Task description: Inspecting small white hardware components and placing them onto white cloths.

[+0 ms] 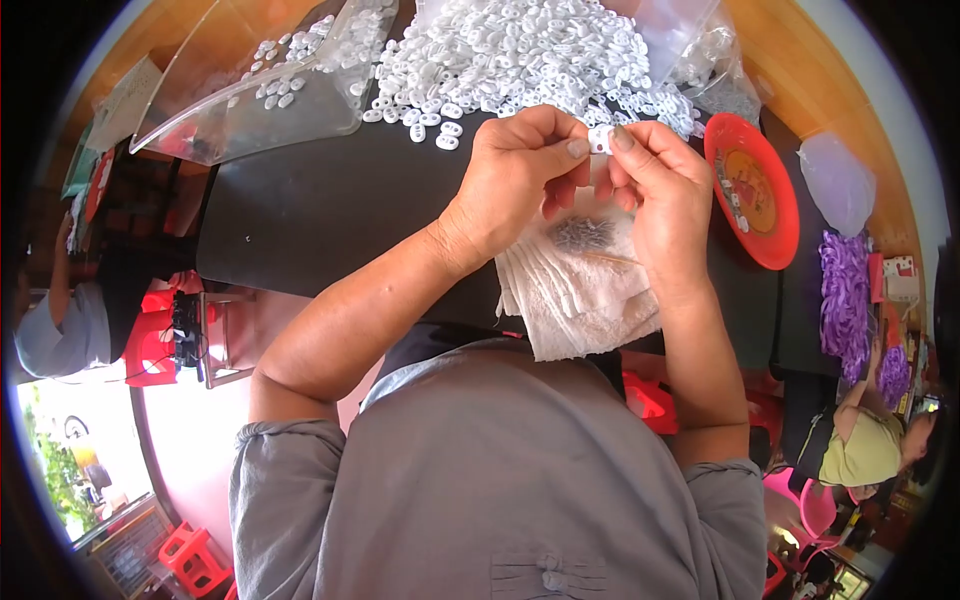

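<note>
At the left, the clear plastic tub with straight sides (180, 125) leans beside the loose heap of white oval plastic pieces (520, 60) on the black table (320, 200); a sleeve or elbow catching its rim could spill more of them; the left hand (530, 165) and, facing it, the right hand (665, 200) are raised above the table's near part, each grip closed to a narrow thumb-and-finger pinch on opposite ends of one small white two-holed plastic piece (600, 138); uneven pressure could make it spring away; below, a tug on the folded off-white cloth (590, 320) could scatter the small grey heap of thin bits (583, 235); farther right, a bumped round red bowl (785, 185) might tip; as for writing, the bowl's printed decoration and the red-and-white box (900, 275) show nothing I can read, and no brand is discernible.
</note>
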`<action>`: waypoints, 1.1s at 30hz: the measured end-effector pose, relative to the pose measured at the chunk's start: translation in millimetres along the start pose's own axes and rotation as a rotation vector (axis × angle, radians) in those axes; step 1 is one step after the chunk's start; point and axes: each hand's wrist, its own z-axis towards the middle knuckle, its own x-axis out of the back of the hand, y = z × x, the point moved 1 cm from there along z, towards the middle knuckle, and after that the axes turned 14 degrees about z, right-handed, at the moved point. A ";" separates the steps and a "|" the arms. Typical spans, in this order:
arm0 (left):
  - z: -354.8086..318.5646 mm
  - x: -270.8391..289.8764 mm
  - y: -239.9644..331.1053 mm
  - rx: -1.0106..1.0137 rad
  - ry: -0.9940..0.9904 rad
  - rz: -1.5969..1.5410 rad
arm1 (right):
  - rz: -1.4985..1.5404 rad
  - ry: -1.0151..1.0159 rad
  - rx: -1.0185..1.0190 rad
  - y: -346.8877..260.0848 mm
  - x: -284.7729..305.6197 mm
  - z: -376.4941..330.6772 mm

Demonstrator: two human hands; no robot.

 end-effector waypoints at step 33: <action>1.7 2.1 -1.4 0.031 -0.066 -0.100 | -0.007 -0.026 0.065 -3.2 1.9 -1.1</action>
